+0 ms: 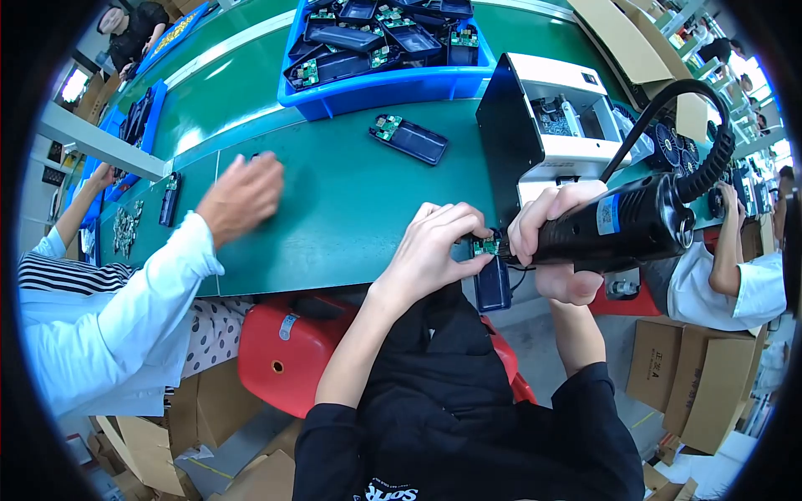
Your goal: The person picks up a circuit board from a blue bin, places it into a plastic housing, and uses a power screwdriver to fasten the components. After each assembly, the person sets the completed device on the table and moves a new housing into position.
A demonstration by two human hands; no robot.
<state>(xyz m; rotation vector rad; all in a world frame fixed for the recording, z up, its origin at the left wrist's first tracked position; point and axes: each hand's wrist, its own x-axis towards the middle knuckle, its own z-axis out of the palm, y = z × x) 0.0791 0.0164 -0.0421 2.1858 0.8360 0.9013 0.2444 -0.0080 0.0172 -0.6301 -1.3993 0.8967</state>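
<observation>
My right hand (547, 238) is wrapped round a thick black electric screwdriver (639, 224), with a coiled cable rising from its rear end. The screwdriver's tip points left, at the small green circuit board (485, 247) in the end of a dark plastic housing (493, 288). With bent fingers and thumb, my left hand (430, 246) grips that housing's board end at the bench's near edge. Whether the tip touches a screw cannot be made out. Another dark housing with a green board (418, 142) lies farther back on the green bench (334, 192).
Behind stands a blue bin (388, 93) heaped with similar housings. A white and black screw feeder (555, 125) is just beyond my right hand. At the left, a co-worker's hand (242, 199) reaches over the bench, near a single housing (170, 200) and a pile of small parts (127, 230).
</observation>
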